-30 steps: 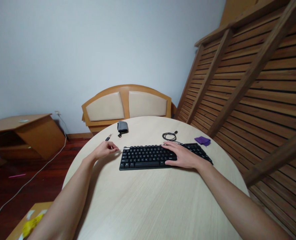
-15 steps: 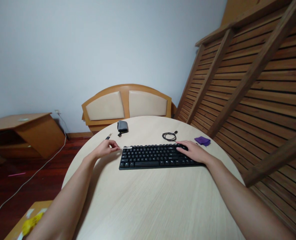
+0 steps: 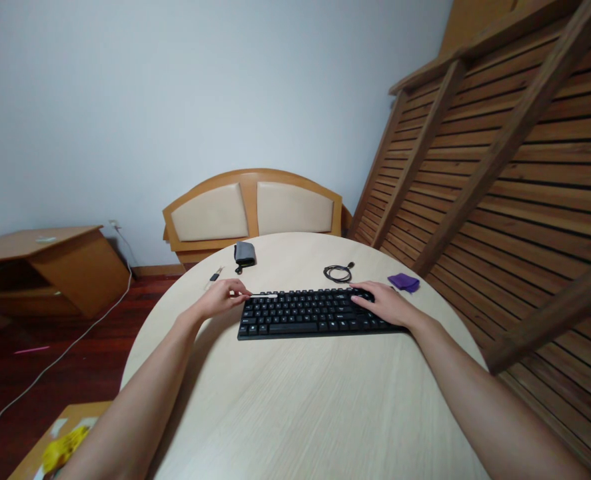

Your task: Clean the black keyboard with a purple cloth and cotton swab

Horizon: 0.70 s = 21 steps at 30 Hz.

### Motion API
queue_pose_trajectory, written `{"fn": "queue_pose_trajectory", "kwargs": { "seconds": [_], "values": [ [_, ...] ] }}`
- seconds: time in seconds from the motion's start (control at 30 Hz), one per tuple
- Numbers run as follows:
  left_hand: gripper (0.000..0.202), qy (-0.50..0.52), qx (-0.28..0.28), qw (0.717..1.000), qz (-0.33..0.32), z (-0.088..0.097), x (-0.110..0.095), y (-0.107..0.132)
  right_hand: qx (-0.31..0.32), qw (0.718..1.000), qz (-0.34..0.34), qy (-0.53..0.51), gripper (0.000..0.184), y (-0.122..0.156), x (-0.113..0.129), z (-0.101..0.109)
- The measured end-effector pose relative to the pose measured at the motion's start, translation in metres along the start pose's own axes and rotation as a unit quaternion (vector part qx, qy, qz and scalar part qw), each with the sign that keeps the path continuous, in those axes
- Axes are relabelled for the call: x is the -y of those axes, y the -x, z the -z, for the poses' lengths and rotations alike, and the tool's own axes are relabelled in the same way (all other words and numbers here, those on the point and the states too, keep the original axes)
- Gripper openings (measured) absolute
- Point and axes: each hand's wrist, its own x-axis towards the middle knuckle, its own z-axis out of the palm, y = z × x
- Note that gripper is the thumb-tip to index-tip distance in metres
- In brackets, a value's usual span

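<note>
A black keyboard [image 3: 295, 313] lies on the round, pale wooden table [image 3: 295, 400]. Between the thumb and fingers of my left hand [image 3: 222, 297] is a thin stick with a thicker white end [image 3: 268, 295], like a swab. That white end lies along the keyboard's top row of keys, at its left corner. My right hand [image 3: 385, 303] rests on the keyboard's right part, fingers stretched out and lying over the keys, hiding some of them. Behind my left hand is a small brush-like tool [image 3: 216, 274] with a dark handle. Its exact kind is too small to tell.
Toward the back of the table lie a grey pouch [image 3: 245, 253] with a dark cord, a coiled black cable [image 3: 339, 273] and a folded purple cloth [image 3: 404, 283]. A slatted wooden panel [image 3: 500, 187] leans along the right. A headboard [image 3: 295, 208] stands behind the table.
My left hand has moved right with the stick, whose white end now reaches farther along the top keys. My right hand and the keyboard have stayed in place.
</note>
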Motion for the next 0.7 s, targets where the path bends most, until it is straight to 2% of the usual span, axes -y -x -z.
{"fn": "queue_pose_trajectory", "kwargs": {
  "seconds": [0.37,0.7],
  "values": [
    [0.029,-0.041,0.006,0.998,-0.046,-0.010,-0.029,-0.008,-0.007,1.000,0.006,0.015,0.050,-0.001,0.007,-0.001],
    [0.028,-0.056,-0.013,0.994,-0.094,-0.022,-0.038,-0.014,-0.009,1.000,0.023,0.015,0.048,-0.004,0.019,-0.009]
  ]
}}
